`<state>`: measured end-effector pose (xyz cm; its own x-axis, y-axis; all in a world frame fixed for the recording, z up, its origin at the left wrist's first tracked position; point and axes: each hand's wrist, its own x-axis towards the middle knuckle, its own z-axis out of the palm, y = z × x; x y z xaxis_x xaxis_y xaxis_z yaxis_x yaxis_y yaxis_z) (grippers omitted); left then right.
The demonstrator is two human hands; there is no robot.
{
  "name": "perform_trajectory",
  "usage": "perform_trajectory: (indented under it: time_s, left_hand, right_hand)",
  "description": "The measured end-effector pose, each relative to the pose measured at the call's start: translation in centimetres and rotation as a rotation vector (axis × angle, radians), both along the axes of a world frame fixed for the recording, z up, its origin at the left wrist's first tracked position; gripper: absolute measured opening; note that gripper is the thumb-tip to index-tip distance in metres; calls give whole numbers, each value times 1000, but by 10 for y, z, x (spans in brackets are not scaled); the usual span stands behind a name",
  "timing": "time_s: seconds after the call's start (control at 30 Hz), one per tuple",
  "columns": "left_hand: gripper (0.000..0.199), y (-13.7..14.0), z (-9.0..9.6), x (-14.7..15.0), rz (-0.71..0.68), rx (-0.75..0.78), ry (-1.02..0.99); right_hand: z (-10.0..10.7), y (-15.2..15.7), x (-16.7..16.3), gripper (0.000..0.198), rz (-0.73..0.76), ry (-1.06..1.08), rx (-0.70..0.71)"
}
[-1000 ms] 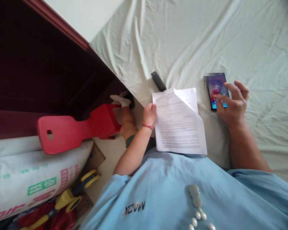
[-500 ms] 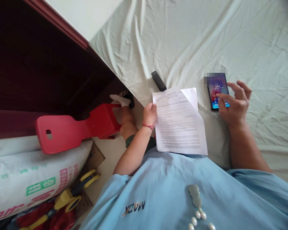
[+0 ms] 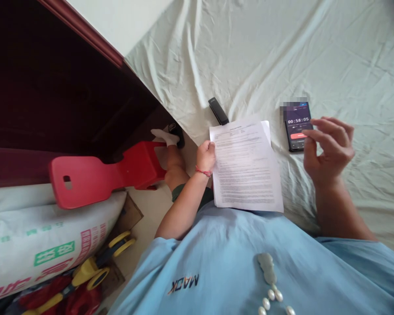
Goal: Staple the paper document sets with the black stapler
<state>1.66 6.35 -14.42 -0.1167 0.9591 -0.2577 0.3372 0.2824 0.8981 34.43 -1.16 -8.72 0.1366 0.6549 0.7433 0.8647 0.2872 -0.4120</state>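
Observation:
My left hand grips the left edge of a stack of printed papers, thumb on top. The papers rest in front of my blue shirt, over the edge of the bed. My right hand is raised at the right side of a smartphone, fingers apart and holding nothing. The phone lies on the bed sheet, and its screen reads 00:58:05 above an orange-red button. Just past the papers' top edge lies a black stapler-like object; its exact kind is unclear.
A pale wrinkled sheet covers the bed. To the left stand a red plastic chair, a dark wooden furniture piece, a printed white sack and a yellow-and-black wheeled toy on the floor.
The phone screen has switched from a bluish-purple lock screen to a timer display. My right hand has pulled slightly back to the right. The top sheet's folded corner now lies flatter.

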Motion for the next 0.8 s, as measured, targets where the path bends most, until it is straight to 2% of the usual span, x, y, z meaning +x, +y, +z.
perform_trajectory:
  time_s: [0.1,0.17,0.23,0.3,0.37,0.43,0.57,0.7,0.8]
  left_hand:
    - [39,-2,3,1,-6,36,11]
    - [40,-5,6,2,-1,47,29]
    - [38,-7,10,3,-6,50,47]
    - [38,-10,16,4,-29,43,80]
    - [39,-12,23,5,-53,39,118]
    - [40,-14,29,6,-68,47,149]
    - [39,-16,35,9,-73,69,188]
    - [37,-18,32,7,-71,88,167]
    - [32,-24,27,4,-51,71,90]
  right_hand:
    - [39,-24,-37,25,92,52,-177]
    - [56,-35,-58,35,388,10,-442]
    - [62,-39,-75,38,655,-69,-712]
    - [58,-34,-87,42,731,-146,-832]
    - [49,-24,-94,44,641,-219,-868]
    - [38,-13,-96,44,487,-273,-895]
    - [15,9,-92,43,247,-276,-938]
    - [-5,19,-87,43,159,-240,-917]
    - [-12,20,-87,42,144,-232,-904]
